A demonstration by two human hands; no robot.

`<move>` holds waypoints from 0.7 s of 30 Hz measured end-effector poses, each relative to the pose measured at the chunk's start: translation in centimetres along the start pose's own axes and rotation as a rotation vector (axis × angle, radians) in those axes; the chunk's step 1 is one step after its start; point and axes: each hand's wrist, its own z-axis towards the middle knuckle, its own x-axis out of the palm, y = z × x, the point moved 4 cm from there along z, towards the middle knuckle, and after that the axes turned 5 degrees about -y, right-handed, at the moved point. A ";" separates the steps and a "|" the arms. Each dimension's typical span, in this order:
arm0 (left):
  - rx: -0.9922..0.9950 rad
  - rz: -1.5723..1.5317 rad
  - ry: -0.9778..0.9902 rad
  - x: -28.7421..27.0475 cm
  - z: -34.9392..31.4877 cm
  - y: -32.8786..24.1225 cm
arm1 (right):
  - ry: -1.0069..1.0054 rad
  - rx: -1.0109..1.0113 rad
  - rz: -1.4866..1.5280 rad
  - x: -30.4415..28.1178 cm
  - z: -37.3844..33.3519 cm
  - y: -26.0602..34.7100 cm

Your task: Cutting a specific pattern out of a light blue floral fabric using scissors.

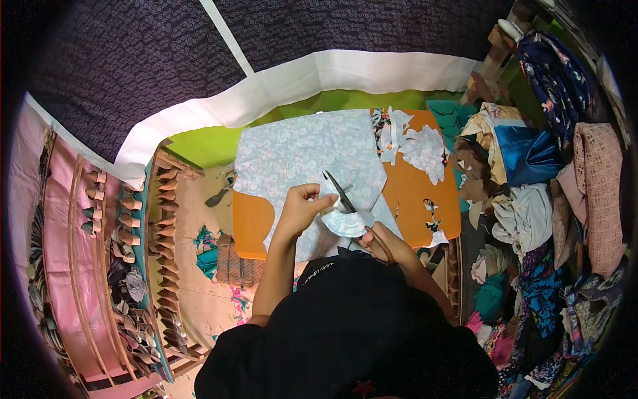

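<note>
My left hand (302,207) pinches a small piece of white fabric (345,226) between thumb and fingers. Wrapped around brownish handles, my right hand (397,251) grips a pair of scissors (347,201). The dark blades point up and to the left across the white piece, parted at the tips. Under both hands a large pale, faintly patterned cloth (306,149) lies spread over an orange table (249,229), hanging past the near edge. My black-clothed body hides part of that edge.
Fabric scraps (425,151) lie on the table's right side. Farther right, mixed cloths (525,216) are heaped and draped. Wooden racks with rows of shoe-like pieces (166,253) stand left. A dark patterned curtain (359,33) hangs at the back. Scraps (207,263) litter the floor.
</note>
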 end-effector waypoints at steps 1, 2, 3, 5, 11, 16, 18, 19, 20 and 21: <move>0.000 0.000 -0.001 -0.1 -0.1 -0.1 | 0.022 0.024 -0.001 -0.2 -0.3 1.3; 0.009 0.057 0.017 -0.2 -0.1 -0.2 | 0.043 0.048 -0.001 -0.2 -0.4 1.9; 0.017 0.114 0.035 -0.2 -0.1 -0.3 | 0.044 0.049 -0.001 -0.2 -0.4 1.6; 0.017 0.123 0.038 0.0 -0.4 -0.8 | 0.006 -0.158 0.011 -0.4 -0.6 2.1; 0.021 0.172 0.070 -0.1 -0.4 -0.7 | 0.040 0.006 -0.061 -0.6 -0.6 3.4; 0.048 0.036 0.070 0.4 -0.2 -0.3 | -0.017 -0.099 -0.102 -0.2 0.2 -0.2; 0.009 -0.008 0.054 0.5 -0.3 -0.3 | -0.030 -0.118 -0.177 -0.2 0.5 -0.8; 0.009 -0.008 0.053 0.6 -0.3 -0.4 | -0.025 -0.084 -0.170 -0.4 0.3 0.3; 0.009 -0.014 0.022 0.6 -0.3 -0.4 | -0.020 -0.050 -0.162 -0.4 0.1 1.0; 0.009 -0.020 -0.009 0.5 -0.3 -0.4 | -0.017 -0.050 -0.163 -0.3 0.1 1.3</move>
